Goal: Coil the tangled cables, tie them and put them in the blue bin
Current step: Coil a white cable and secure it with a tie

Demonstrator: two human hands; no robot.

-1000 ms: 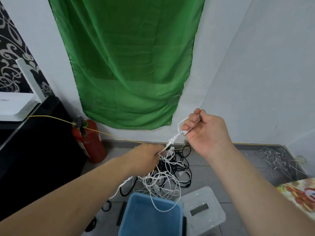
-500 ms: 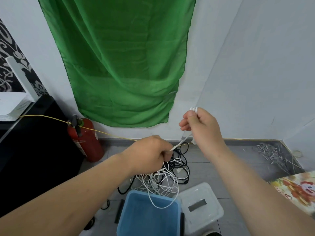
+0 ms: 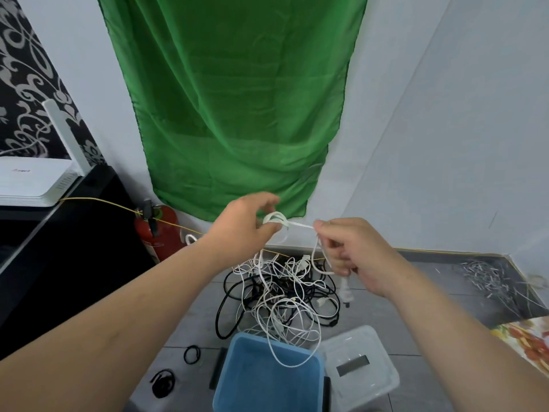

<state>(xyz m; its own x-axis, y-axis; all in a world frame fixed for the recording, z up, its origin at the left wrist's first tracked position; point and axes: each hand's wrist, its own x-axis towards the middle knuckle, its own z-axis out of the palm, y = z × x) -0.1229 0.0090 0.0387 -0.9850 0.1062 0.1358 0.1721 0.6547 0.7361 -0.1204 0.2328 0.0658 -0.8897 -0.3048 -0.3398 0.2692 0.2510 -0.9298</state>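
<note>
A thin white cable (image 3: 300, 225) stretches taut between the left hand (image 3: 244, 227), pinching small loops, and the right hand (image 3: 356, 257), gripping its plug end.

we see soft, even, bright light with only weak shadows on the floor (image 3: 416, 292). the wide lens bends the edges, and fine details look slightly blurred.

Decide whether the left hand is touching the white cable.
Touching. The head view shows the left hand curled round small loops of the white cable, which stretches across to the right hand.
</note>
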